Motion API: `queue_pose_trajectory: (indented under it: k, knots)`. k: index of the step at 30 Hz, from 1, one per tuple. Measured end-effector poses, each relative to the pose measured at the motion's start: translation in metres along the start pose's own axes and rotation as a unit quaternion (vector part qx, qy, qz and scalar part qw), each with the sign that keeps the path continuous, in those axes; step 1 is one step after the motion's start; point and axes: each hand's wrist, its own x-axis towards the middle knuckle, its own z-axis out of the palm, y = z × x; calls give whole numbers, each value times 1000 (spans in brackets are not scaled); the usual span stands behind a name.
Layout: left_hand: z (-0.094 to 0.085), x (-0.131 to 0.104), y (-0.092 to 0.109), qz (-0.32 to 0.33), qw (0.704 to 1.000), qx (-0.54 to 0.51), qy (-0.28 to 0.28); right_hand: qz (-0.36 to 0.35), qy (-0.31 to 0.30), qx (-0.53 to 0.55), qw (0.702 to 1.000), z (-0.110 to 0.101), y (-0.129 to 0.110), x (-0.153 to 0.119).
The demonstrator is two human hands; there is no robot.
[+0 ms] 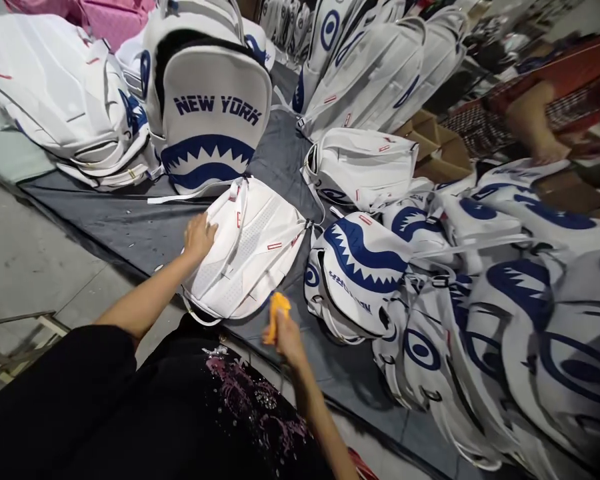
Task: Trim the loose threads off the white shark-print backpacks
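A white backpack (260, 247) lies on the grey-covered work surface in front of me, back panel and straps up, with small red tags on it. My left hand (200, 238) grips its left edge, fingers curled against the fabric. Just off the bag's near right side, my right hand (286, 337) is closed around an orange-handled tool (279, 312). A thin dark tip points from the tool toward the bag; its exact kind is unclear.
Behind stands a white backpack (215, 100) lettered NEW YORK with a blue shark mouth. Similar bags pile up on the right (510, 287) and far left (55, 87). A cardboard box (437, 150) sits beyond. Another person's arm (533, 123) shows at upper right.
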Motion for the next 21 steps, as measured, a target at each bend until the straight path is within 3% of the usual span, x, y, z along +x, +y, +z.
queue_pose_trajectory:
  k: [3, 6, 9, 12, 15, 17, 19, 21]
  knots:
    - [-6, -61, -1, 92, 993, 48, 52, -66, 103, -78, 989, -39, -13, -5]
    - [-1, -105, 0, 176, 976, 124, 15, -173, 67, -194, 963, -30, -55, 6]
    - [15, -111, -1, 136, 973, 177, -63, -199, 39, -309, 929, 1, -114, 34]
    - [24, -95, -10, 77, 981, 165, -69, -199, 97, -394, 892, 12, -165, 65]
    - [19, -86, -23, 76, 993, 63, -57, -234, 100, -440, 861, 3, -193, 80]
    - [11, -87, -32, 44, 994, -78, -59, -248, 85, -426, 866, -7, -198, 81]
    - [2, -87, -40, -31, 958, -268, -97, -229, 24, -376, 898, -15, -196, 74]
    - [-6, -82, -44, -143, 883, -423, -145, -184, -114, -326, 920, -19, -193, 64]
